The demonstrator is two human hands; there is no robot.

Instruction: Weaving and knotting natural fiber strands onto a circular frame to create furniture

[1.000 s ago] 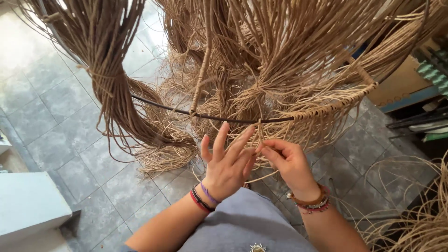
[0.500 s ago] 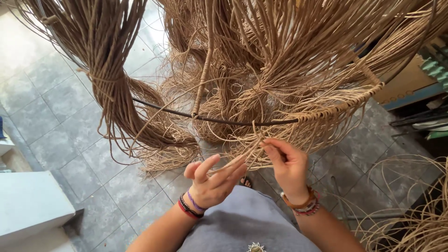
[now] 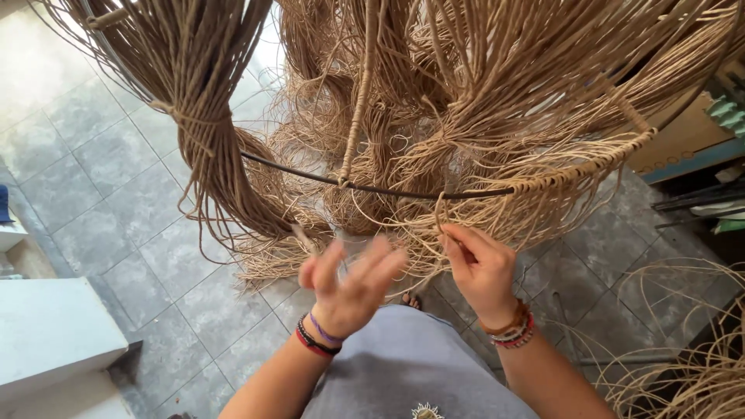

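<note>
A: Since half a second ago, our left hand (image 3: 351, 289) has dropped away from the strand and pulled back toward our body; it now reads as blurred. Our right hand (image 3: 483, 271) has stayed at the same spot under the hoop (image 3: 388, 190).

B: State of the left fingers?

A: Spread wide, holding nothing that we can make out. The blur hides whether a thin fibre crosses the palm, so we cannot tell for certain.

B: And the right?

A: Narrow. Thumb and forefinger pinch one strand (image 3: 439, 209), which loops up to the hoop and hooks over it just left of the wrapped section (image 3: 582, 167). We judge the pinch keeps tension on the strand so that the wrap does not slacken.

B: Where does the strand lie relative to the fingers?

A: Its lower end sits between the right fingertips; its upper bend touches the hoop directly above them. The left fingers are apart from it, lower and to the left.

B: Why do the bundles (image 3: 209, 132) hang as they do?

A: Tied off in hanks, they appear to hang clear of the working zone, over the tiled floor (image 3: 116, 202).
</note>
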